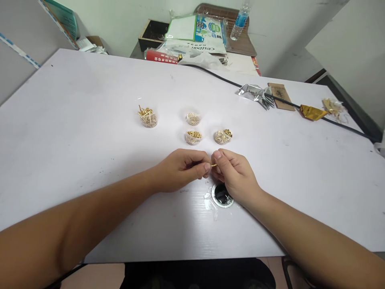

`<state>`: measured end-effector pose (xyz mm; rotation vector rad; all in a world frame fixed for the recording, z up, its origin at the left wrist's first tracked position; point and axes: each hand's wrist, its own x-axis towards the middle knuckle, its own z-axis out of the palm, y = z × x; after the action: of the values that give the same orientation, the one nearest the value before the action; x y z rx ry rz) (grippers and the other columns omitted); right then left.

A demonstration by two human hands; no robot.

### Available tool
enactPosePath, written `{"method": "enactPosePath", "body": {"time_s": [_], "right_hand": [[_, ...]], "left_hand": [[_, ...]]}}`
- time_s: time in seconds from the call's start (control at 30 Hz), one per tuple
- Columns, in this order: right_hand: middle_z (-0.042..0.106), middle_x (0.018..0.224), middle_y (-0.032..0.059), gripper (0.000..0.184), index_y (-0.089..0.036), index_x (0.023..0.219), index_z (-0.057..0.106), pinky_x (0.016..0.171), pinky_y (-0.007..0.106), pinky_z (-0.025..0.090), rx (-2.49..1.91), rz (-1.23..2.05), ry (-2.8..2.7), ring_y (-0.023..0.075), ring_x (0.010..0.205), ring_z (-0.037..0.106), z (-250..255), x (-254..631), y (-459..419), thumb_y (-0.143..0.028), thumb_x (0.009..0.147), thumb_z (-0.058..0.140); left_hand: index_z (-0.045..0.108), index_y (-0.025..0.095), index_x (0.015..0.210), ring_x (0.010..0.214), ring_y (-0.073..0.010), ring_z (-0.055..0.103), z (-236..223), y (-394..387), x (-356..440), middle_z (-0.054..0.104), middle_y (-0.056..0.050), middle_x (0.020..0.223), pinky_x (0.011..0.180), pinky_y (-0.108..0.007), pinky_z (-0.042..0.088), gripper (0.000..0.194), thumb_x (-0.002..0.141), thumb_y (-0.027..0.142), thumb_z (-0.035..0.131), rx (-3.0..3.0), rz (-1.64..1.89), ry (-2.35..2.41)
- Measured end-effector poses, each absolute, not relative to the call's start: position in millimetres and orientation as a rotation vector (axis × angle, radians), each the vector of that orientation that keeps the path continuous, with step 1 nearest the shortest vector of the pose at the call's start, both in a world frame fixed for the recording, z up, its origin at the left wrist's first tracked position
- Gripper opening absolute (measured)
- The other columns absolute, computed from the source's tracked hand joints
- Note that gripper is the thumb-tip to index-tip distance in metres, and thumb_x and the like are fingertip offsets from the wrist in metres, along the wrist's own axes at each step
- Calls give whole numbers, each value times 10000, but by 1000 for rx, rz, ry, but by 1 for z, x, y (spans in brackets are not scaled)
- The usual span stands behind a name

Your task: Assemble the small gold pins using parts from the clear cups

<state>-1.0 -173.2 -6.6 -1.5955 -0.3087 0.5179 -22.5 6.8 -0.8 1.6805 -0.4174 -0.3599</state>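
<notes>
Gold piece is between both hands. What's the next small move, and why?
Probably hold the left hand steady and loosen the right hand slightly to show more of the small gold piece: only a short length shows between the hands, too little to tell whether it is one part or two.

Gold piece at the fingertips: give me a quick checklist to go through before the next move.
1. Gold piece held: ok, it shows between the fingertips of the left hand and the right hand.
2. Single piece, not two end to end: cannot tell, the fingers hide its ends.
3. Rightmost cup apart from the right hand: ok, a narrow gap shows.
4. Leftmost cup filled no higher than its rim: not ok, some pieces stick up above it.
5. Black disc fully visible: not ok, the right hand covers part.
6. Black cable away from both hands: ok, it runs behind the cups.
</notes>
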Motion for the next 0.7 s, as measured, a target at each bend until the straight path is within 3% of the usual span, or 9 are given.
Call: {"method": "enactPosePath", "body": {"time_s": [0.4,0.7], "right_hand": [[344,525,-17,509,-161,609,345,453,202,261,-1972,121,-427,75,494,314,-4,-8,-173,-505,967,456],[432,523,-1,471,-154,607,392,459,206,292,-2124,16,-519,77,480,375,-6,-5,-175,-431,986,434]], "left_hand": [[584,137,717,557,-74,359,0,2,-26,437,31,603,529,-220,310,198,874,223,500,1846,-252,-336],[549,137,701,560,-64,358,-2,0,-27,435,40,608,530,-209,307,182,868,180,492,1925,-161,-356]]}}
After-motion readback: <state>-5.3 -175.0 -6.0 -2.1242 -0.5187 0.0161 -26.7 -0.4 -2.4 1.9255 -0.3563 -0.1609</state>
